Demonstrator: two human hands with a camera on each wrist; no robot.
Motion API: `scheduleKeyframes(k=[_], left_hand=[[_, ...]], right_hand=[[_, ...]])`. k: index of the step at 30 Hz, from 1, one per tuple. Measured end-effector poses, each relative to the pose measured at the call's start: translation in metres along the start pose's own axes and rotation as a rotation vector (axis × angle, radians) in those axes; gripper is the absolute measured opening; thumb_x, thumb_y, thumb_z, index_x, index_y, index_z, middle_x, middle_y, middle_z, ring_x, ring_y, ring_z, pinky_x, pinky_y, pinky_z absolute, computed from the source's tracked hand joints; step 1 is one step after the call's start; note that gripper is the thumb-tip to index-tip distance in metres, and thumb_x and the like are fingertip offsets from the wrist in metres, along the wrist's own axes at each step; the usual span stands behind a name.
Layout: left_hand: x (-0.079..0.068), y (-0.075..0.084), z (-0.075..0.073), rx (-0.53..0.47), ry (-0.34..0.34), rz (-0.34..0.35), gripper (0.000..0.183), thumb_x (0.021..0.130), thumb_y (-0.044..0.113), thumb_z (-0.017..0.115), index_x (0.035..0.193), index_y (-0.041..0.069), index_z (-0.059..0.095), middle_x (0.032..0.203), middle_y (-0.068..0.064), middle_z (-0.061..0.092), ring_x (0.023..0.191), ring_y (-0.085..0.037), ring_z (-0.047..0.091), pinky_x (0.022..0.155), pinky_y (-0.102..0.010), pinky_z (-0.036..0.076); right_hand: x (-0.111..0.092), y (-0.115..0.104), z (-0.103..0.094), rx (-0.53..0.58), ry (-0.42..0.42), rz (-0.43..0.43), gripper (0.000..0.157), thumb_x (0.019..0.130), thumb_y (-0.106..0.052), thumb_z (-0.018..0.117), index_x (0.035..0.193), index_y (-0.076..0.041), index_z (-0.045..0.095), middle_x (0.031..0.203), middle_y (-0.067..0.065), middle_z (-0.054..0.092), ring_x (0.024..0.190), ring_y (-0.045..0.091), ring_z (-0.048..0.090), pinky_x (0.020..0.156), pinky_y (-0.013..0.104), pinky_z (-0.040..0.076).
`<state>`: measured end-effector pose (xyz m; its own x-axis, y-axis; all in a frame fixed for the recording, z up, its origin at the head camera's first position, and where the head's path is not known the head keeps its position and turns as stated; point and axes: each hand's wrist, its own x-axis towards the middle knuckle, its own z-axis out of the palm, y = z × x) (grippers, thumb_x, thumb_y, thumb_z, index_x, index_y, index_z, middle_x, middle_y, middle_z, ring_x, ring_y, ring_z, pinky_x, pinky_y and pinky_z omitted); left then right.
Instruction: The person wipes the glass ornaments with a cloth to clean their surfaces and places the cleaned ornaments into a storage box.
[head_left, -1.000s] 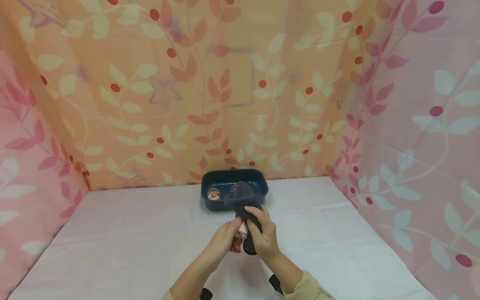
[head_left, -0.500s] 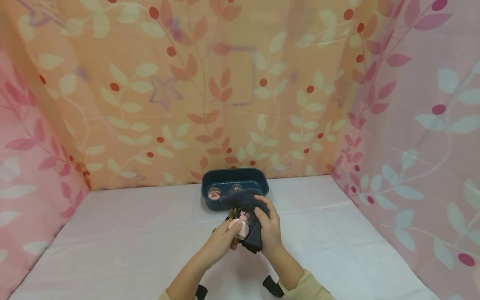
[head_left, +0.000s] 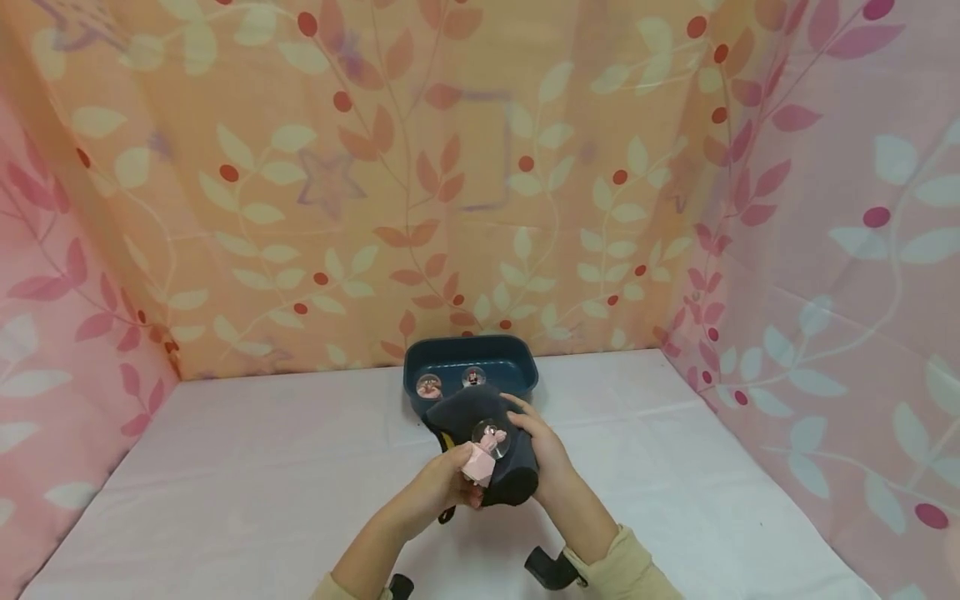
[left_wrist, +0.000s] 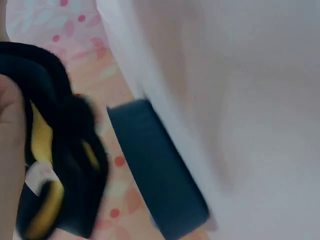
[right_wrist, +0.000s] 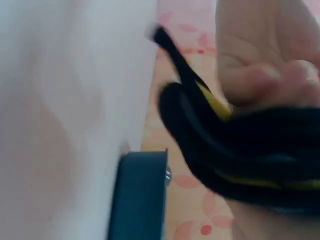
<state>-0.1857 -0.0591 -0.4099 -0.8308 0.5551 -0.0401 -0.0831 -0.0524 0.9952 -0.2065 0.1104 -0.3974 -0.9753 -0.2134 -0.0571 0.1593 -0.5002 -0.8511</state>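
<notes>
My left hand (head_left: 431,492) pinches the pink faceted base of a small snow globe (head_left: 480,463), its clear ball and pink figure pointing up and away. Directly behind it is a soft dark grey fabric piece (head_left: 461,408), gripped at its right side by my right hand (head_left: 551,454). In the left wrist view the fabric piece (left_wrist: 75,200) shows black edging, yellow inside and a white tag. A thin strap (right_wrist: 172,52) sticks out from it in the right wrist view. The kind of fabric article is unclear. The globe overlaps its front in the head view.
A dark teal tray (head_left: 517,354) stands at the table's back edge against the patterned curtain (head_left: 405,183). Inside lie a pink snow globe (head_left: 429,387) and another globe (head_left: 474,377). White cloth covers the table (head_left: 262,467). A black fitting (head_left: 551,569) sits by the right wrist.
The fabric piece has turned and lowered, uncovering the second globe in the tray. The snow globe in my left hand has come into fuller view, and my right hand has shifted slightly right.
</notes>
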Motion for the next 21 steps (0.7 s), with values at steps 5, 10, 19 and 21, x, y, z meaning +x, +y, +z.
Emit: scheduleKeyframes(k=[5, 10, 19, 21], left_hand=[[-0.002, -0.004, -0.002, -0.237, -0.028, 0.045, 0.041, 0.104, 0.039, 0.029, 0.111, 0.006, 0.052, 0.086, -0.004, 0.052, 0.078, -0.015, 0.052, 0.077, -0.031, 0.051], [-0.002, -0.007, -0.003, -0.361, 0.073, 0.068, 0.031, 0.105, 0.034, 0.039, 0.107, 0.006, 0.051, 0.089, -0.004, 0.054, 0.081, -0.014, 0.055, 0.076, -0.028, 0.048], [-0.001, -0.002, 0.012, -0.416, 0.173, 0.060, 0.036, 0.107, 0.036, 0.031, 0.113, 0.008, 0.053, 0.093, -0.002, 0.055, 0.079, -0.013, 0.052, 0.068, -0.023, 0.040], [-0.001, 0.000, 0.018, -0.391, 0.190, 0.062, 0.041, 0.106, 0.041, 0.028, 0.109, 0.009, 0.054, 0.088, -0.001, 0.053, 0.073, -0.011, 0.046, 0.065, -0.023, 0.038]], right_hand=[[-0.001, 0.002, -0.003, 0.024, 0.087, -0.045, 0.039, 0.103, -0.014, 0.038, 0.141, -0.011, 0.035, 0.144, 0.010, 0.036, 0.114, 0.015, 0.053, 0.092, 0.025, 0.045], [-0.012, 0.001, -0.001, -0.101, 0.209, -0.361, 0.033, 0.102, -0.014, 0.045, 0.135, -0.013, 0.045, 0.141, 0.012, 0.039, 0.112, 0.017, 0.057, 0.088, 0.028, 0.050], [-0.009, 0.030, -0.003, -0.775, 0.005, -1.197, 0.045, 0.081, 0.020, 0.053, 0.121, -0.001, 0.055, 0.115, 0.021, 0.055, 0.093, 0.016, 0.056, 0.077, 0.023, 0.048], [-0.003, 0.035, -0.005, -0.842, -0.070, -1.312, 0.040, 0.084, 0.012, 0.057, 0.121, -0.004, 0.057, 0.117, 0.022, 0.056, 0.101, 0.021, 0.056, 0.085, 0.026, 0.046]])
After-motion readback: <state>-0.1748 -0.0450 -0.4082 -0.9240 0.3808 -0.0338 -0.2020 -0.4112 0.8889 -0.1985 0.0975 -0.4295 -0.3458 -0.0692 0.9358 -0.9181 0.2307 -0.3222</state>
